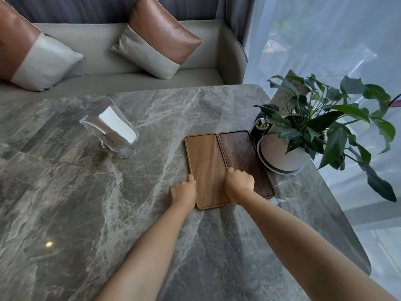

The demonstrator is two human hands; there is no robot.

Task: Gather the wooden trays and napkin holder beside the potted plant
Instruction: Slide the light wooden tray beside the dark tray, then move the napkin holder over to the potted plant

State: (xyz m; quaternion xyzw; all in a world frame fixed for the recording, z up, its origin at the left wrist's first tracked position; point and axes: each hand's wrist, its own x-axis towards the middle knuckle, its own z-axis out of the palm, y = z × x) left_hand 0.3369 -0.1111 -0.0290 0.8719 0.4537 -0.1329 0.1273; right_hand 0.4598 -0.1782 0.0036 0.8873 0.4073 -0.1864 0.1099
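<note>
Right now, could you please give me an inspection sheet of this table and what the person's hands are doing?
Surface: grey marble table, bare apart from the items below.
Job's things: light wooden tray and dark wooden tray lie flat, side by side, next to the potted plant; the clear napkin holder, holding white napkins, stands apart on the left.
Clutter: a small dark toothpick jar and a card stand behind the plant.
Grippers: left hand curled at the light tray's left edge; right hand curled at its right edge, over the seam between the trays.
Cables: nothing seen.
Surroundings: sofa with cushions, sheer curtain at the window.
</note>
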